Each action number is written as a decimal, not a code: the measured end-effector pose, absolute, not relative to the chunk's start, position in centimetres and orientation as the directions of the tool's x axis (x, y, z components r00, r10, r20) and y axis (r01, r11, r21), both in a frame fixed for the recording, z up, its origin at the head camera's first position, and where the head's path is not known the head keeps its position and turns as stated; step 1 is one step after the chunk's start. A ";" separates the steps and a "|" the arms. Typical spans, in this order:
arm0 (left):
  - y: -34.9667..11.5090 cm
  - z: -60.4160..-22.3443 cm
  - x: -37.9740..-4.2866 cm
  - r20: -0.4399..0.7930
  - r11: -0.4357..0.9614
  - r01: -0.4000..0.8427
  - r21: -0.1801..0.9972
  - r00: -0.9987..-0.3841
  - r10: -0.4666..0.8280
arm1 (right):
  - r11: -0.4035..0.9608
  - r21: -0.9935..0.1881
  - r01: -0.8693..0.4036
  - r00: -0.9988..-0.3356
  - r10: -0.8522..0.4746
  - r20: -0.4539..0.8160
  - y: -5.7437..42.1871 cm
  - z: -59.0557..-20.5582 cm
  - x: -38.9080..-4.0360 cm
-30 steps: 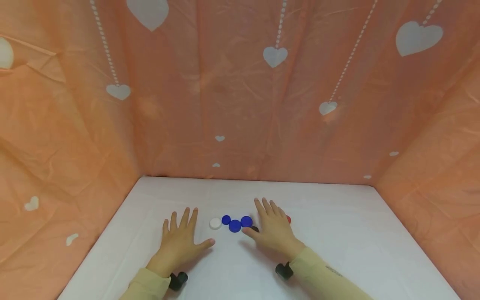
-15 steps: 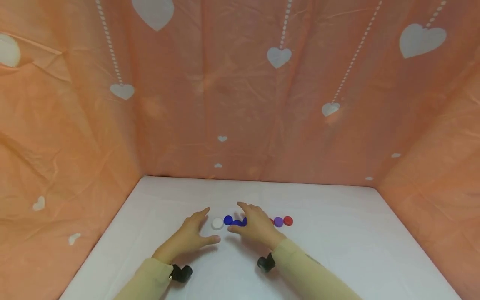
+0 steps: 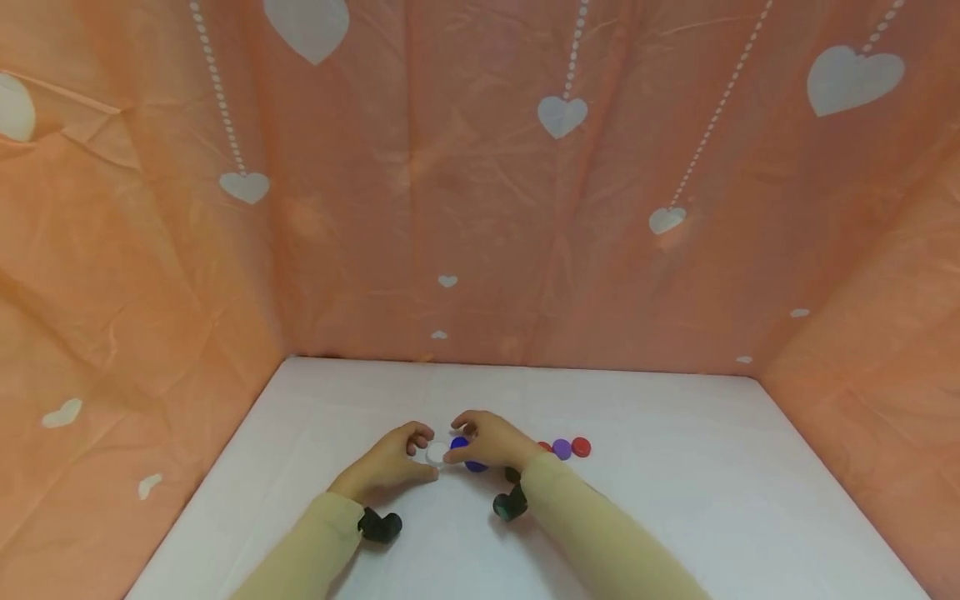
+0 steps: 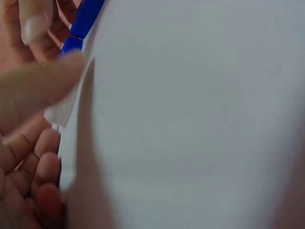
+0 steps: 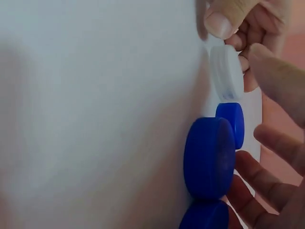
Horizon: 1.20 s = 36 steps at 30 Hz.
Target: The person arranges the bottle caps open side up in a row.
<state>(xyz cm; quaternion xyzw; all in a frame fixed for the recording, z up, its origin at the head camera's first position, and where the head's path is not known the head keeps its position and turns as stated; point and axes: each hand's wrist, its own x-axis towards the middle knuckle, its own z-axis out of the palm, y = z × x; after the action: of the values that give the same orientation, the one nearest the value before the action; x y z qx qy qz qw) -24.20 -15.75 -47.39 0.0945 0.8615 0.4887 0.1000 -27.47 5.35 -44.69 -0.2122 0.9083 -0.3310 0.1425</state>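
Note:
A row of round plastic bottle caps lies on the white table. At its left end is a white bottle cap (image 3: 437, 453), with my left hand (image 3: 390, 460) close against it, thumb on the near side and fingers bent on the far side. The right wrist view shows a gap between that thumb and the white cap (image 5: 226, 72). My right hand (image 3: 491, 439) arches over a small blue cap (image 3: 460, 442) and a larger blue cap (image 5: 209, 157), thumb and fingers spread apart. Its thumb tip appears beside the white cap in the head view. Neither hand visibly grips a cap.
Right of my right hand lie a red cap (image 3: 544, 447), a purple cap (image 3: 562, 449) and another red cap (image 3: 581, 447). A dark cap (image 3: 512, 474) is partly hidden by my wrist. An orange cloth (image 3: 495, 208) with pale hearts encloses the table (image 3: 675, 492).
My right hand has moved left over the blue caps, uncovering the purple and red ones. My left hand has shifted right to the white cap, and its fingers have bent.

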 end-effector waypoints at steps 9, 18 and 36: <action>-15.2 -48.0 -24.4 -0.083 0.526 0.057 0.849 -0.967 0.240 | 0.673 -0.694 -0.256 -0.869 -0.474 -0.139 5.0 -45.4 -27.5; -15.3 -48.2 -24.5 -0.051 0.523 0.082 0.848 -0.971 0.234 | 0.696 -0.681 -0.229 -0.873 -0.456 -0.172 4.7 -45.8 -27.9; -15.3 -48.2 -24.7 -0.067 0.521 0.040 0.853 -0.981 0.185 | 0.700 -0.681 -0.216 -0.869 -0.456 -0.193 4.6 -45.4 -28.0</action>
<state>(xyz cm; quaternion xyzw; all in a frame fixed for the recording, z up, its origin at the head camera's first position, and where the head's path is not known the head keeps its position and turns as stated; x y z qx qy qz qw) -24.67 -15.26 -48.22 0.0647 0.8689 0.4851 0.0744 -28.03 4.62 -45.40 -0.1855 0.9049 -0.3401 0.1764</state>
